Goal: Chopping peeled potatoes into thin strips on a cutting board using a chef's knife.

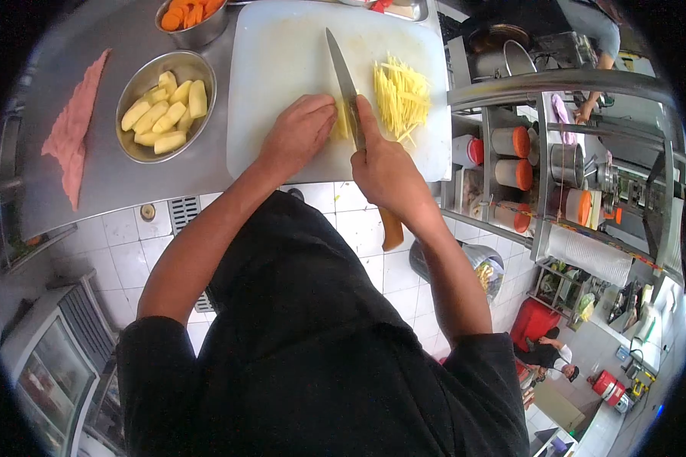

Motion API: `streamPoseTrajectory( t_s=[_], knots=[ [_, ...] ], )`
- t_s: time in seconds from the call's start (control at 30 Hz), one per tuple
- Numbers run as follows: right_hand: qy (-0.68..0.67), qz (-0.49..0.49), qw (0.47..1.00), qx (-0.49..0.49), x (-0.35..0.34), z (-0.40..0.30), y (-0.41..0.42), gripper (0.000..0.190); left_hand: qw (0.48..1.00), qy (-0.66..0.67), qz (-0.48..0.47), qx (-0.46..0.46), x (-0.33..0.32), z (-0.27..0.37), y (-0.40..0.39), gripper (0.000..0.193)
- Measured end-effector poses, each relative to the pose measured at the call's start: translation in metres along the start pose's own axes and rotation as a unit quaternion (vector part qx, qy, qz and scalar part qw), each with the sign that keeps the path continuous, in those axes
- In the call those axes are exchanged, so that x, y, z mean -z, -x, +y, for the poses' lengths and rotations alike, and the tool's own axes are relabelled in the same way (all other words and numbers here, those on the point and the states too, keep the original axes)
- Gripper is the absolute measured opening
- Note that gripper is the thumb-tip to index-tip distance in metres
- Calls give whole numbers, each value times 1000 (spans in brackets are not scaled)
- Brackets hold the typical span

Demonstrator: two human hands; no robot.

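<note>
My right hand (pixel 391 171) grips a kitchen knife (pixel 338 60) by its wooden handle, the index finger laid along the blade. Beside the blade, my left hand (pixel 300 134) has its fingers bent over pale yellow vegetable slices (pixel 342 123), pressing them to a white plastic cutting board (pixel 280 51). The fingers partly hide these slices. A heap of thin yellow shreds (pixel 401 100) lies on the board to the right of the knife. Left of the board, a steel bowl (pixel 197 65) holds several peeled yellow vegetable pieces (pixel 151 119).
A steel container (pixel 203 35) of carrot slices (pixel 186 12) stands behind the bowl. On the steel table (pixel 206 177) lies a pink cloth (pixel 77 123). A metal rack (pixel 549 85) with lidded tubs stands at right, above a waste bin (pixel 429 260). Another person's arm (pixel 600 74) shows beyond.
</note>
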State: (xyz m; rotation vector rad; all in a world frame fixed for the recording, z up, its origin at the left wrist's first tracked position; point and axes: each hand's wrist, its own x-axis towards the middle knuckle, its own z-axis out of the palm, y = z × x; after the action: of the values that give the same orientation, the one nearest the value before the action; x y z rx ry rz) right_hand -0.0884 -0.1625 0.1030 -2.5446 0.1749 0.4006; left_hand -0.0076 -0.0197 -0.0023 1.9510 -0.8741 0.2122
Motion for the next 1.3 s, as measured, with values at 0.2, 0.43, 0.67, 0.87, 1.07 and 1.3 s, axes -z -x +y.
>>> streamPoseTrajectory(
  t_s=[0.2, 0.43, 0.67, 0.87, 1.07, 1.3],
  knots=[
    [-3, -17, 998, -55, -15, -1, 8, 77, 1000, 1, -6, 13, -1, 3, 0, 15],
    [-41, 11, 999, -28, -1, -2, -14, 77, 1000, 20, 4, 9, -1, -2, 1, 13],
    [-15, 33, 999, -30, -21, 1, 1, 77, 999, 22, -27, 31, 2, 3, -2, 16],
    [-34, 5, 999, -38, -12, 0, -11, 76, 1000, 10, -11, 0, 1, 2, -5, 10],
    [-19, -18, 999, -48, 6, -18, 8, 76, 999, 8, -21, 32, 2, 1, -1, 15],
    [-24, 9, 999, -34, -24, 3, 3, 81, 1000, 25, 3, 13, -1, 1, -3, 14]
  ],
)
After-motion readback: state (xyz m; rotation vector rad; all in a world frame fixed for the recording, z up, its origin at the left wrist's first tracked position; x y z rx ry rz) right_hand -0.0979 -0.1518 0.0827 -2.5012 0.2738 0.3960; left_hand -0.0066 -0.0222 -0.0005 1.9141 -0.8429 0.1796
